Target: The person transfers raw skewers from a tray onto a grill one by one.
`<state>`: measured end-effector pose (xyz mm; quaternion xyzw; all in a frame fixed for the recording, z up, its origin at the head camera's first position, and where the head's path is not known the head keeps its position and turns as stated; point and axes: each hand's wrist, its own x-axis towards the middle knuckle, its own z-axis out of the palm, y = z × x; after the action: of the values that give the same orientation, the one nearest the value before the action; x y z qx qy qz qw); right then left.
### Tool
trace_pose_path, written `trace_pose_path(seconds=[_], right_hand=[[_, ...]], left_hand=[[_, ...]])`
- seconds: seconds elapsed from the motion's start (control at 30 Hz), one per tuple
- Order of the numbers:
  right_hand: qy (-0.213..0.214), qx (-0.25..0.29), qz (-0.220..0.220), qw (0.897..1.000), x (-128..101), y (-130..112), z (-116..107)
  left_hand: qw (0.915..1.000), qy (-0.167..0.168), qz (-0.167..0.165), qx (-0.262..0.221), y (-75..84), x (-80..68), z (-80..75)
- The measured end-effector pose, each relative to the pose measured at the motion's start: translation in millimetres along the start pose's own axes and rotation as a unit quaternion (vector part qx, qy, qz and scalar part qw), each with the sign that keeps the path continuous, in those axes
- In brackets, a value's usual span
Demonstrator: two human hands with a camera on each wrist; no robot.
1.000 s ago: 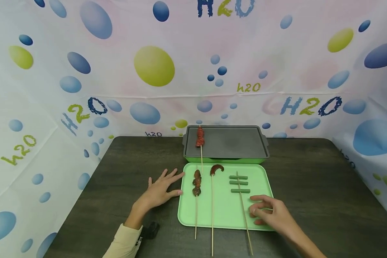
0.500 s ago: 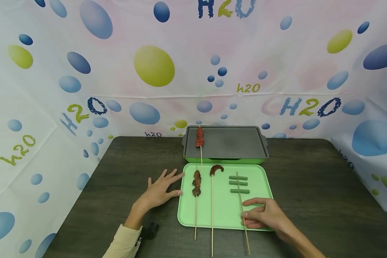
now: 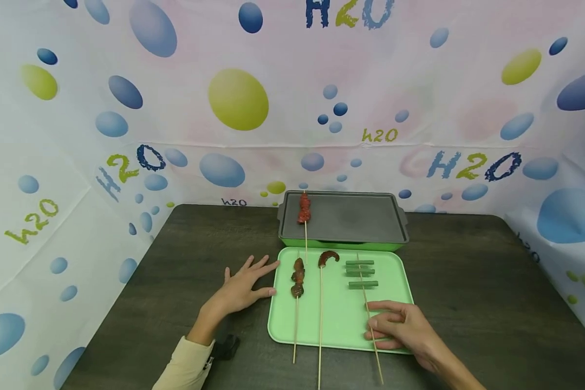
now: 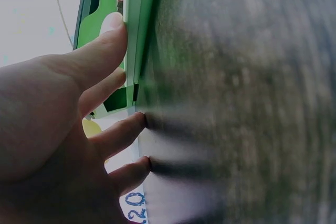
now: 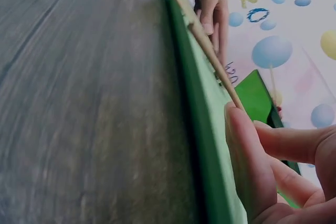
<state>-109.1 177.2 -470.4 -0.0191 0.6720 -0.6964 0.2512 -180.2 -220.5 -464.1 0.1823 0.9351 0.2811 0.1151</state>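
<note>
Right hand (image 3: 402, 327): thumb and fingertips pinch a thin, pale wooden stick, the shaft of the green skewer (image 3: 363, 284). This skewer lies at a slight slant over the right part of the tray (image 3: 343, 325), its lower end jutting past the near edge. Near its top sit three green rods, smooth and straight, set crosswise like rungs; the upper two close together, the third a little apart. Cannot tell whether the rods touch the tray.

Left hand (image 3: 244, 284): fingers straight and spread wide, nothing held; thumb and a fingertip at the tray's left rim, other fingertips on the table (image 3: 214, 233). Cream sleeve (image 3: 185, 363) at that wrist.

Tray: light green, smooth, rounded corners, low raised rim. Also on it, a brown skewer (image 3: 298, 279) with lumpy, glossy chunks at left, and beside it a hooked skewer (image 3: 323, 260), its dark reddish piece curled and knobbly along the outer edge.

Behind the tray, a grill pan (image 3: 356, 216): flat, matte grey top, green body. A red skewer (image 3: 304, 208), bumpy chunks, lies at its left, stick reaching over the front rim to the tray.

Table dark, with streaky wood grain. Backdrop (image 3: 283, 108): creased white sheet, blue and lime ovals.
</note>
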Motion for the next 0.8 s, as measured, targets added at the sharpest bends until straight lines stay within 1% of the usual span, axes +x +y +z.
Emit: trace_pose_path(seconds=[0.1, 0.23, 0.4, 0.63, 0.8], right_hand=[[0.008, -0.006, -0.011, 1.0, -3, -4, 2], [0.013, -0.011, -0.01, 1.0, -7, -12, 5], [0.01, -0.007, -0.021, 1.0, -8, -21, 9], [0.041, 0.012, -0.033, 0.999, -1, -32, 12], [0.038, 0.006, -0.04, 0.998, 8, -34, 13]], left_hand=[[1.0, 0.001, 0.001, -0.001, -0.3, -0.3, -0.1], [1.0, -0.001, 0.003, -0.001, 0.4, -0.4, -0.5], [1.0, -0.002, 0.003, 0.0, 0.3, -0.7, -0.3], [1.0, -0.001, 0.005, 0.002, -0.5, -0.9, 0.2], [1.0, 0.0, 0.007, 0.001, -0.7, -0.2, 0.7]])
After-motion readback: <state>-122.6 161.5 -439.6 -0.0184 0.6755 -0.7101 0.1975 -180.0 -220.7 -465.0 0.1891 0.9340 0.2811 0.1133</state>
